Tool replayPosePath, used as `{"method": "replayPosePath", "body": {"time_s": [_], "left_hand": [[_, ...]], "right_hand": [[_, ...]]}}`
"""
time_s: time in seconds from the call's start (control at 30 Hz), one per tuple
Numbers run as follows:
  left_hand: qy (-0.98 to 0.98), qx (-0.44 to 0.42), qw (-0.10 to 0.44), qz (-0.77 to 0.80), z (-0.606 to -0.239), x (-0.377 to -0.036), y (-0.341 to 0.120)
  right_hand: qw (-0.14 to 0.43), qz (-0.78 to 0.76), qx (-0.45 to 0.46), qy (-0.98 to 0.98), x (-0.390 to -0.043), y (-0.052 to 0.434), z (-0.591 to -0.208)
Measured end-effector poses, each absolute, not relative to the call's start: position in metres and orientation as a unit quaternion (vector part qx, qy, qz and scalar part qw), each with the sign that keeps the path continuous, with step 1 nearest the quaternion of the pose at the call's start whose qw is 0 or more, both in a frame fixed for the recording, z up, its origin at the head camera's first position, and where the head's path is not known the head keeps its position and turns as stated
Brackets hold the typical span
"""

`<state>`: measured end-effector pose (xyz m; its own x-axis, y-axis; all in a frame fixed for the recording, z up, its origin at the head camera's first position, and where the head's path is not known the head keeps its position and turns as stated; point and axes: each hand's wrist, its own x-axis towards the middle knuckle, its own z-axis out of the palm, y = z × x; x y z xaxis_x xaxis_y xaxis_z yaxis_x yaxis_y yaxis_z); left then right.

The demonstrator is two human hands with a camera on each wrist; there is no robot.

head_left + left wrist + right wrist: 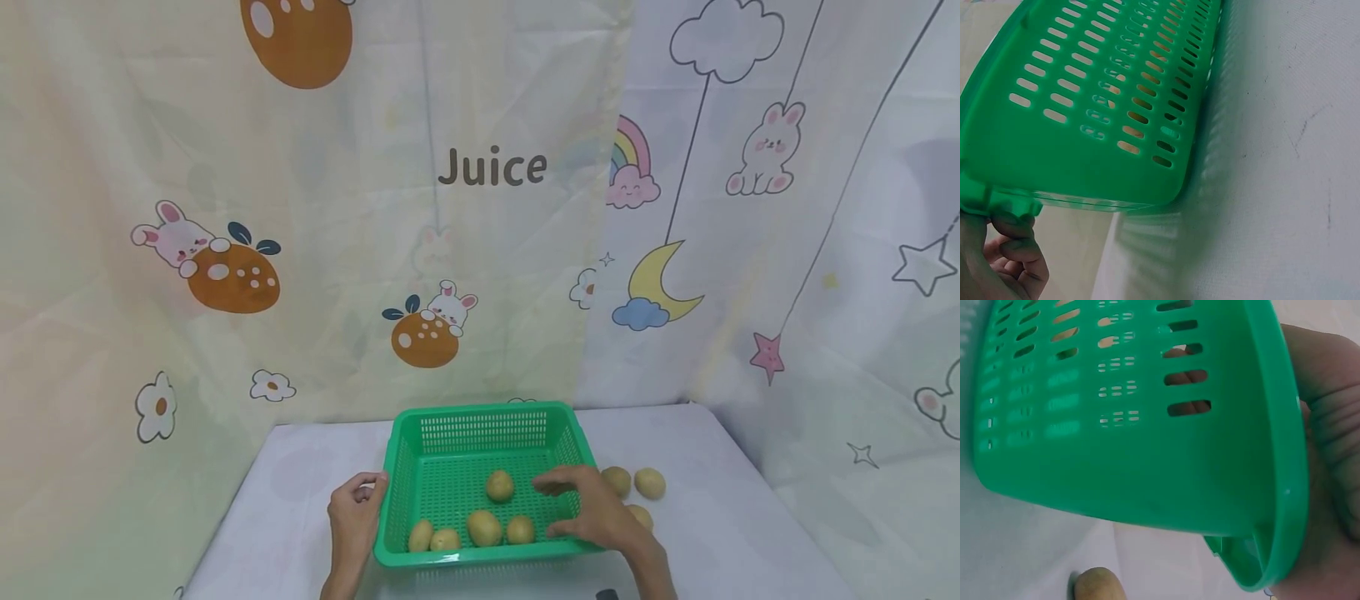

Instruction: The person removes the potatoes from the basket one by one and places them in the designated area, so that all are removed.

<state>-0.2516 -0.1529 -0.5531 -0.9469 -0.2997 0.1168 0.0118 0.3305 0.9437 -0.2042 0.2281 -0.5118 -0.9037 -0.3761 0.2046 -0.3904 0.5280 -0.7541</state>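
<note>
A green plastic basket stands on the table with several potatoes inside, most of them along its near side. At the basket's left rim my left hand pinches the edge; the left wrist view shows the curled fingers just under the rim. My right hand reaches over the right rim, its thumb and fingers spread apart with nothing visible between them. In the right wrist view the hand is partly hidden behind the basket wall.
To the right of the basket, 3 potatoes lie on the white-covered table, one partly behind my right hand. A small dark object shows at the bottom edge. Printed curtains hang behind and beside the table.
</note>
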Motion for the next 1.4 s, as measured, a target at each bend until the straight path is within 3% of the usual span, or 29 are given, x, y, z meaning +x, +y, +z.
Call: {"method": "replayPosePath", "body": {"time_s": [1.4], "left_hand": [[-0.807, 0.098, 0.124, -0.569, -0.554, -0.254, -0.154]], "right_hand": [[-0.070, 0.366, 0.209, -0.904, -0.227, 0.197, -0.526]]}}
